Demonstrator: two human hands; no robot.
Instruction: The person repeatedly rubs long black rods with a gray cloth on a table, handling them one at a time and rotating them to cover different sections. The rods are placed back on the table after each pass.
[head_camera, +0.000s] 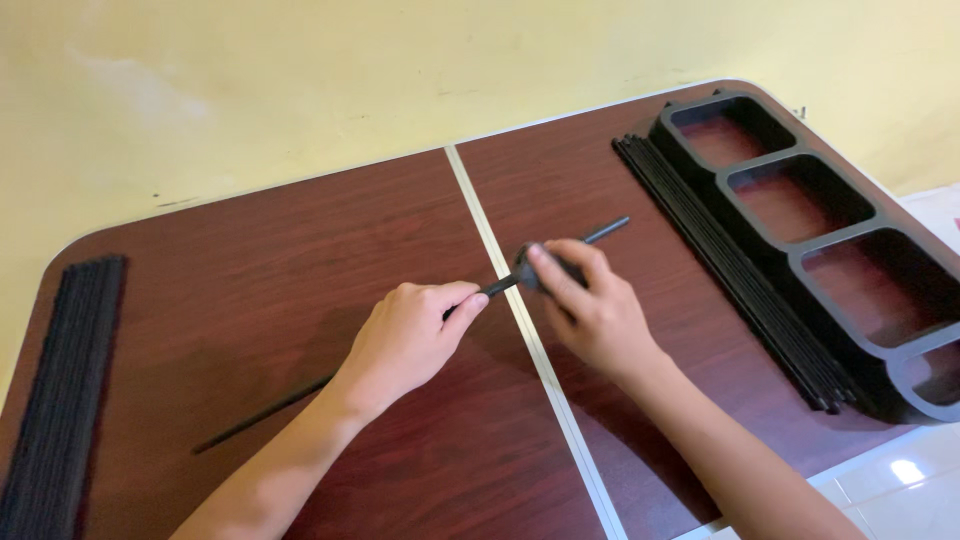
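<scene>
1. Head view: I look down on a dark reddish-brown wood-grain folding table (300, 260) with a pale metal seam (500, 270) running down its middle, set against a yellow wall (300, 70).
2. My left hand (405, 340) is closed around a long thin black rod (260, 420), fingers curled over it and thumb pressed along it; the rod's near end trails out behind the wrist and lies on the table's left half.
3. My right hand (590, 310) is pinched shut on a small round black connector piece (525, 268), which sits right over the seam where the rod's far end meets it.
4. A short black rod section (608, 232) sticks out beyond the right fingers, pointing up and to the right.
5. On the right half lies a bundle of long thin black rods (730, 270), just beside a black plastic frame with rounded rectangular openings (800, 175).
6. A second bundle of black rods (65, 390) lies along the table's left edge, well apart from both hands.
7. White floor tiles (900, 480) show at the lower right corner.
</scene>
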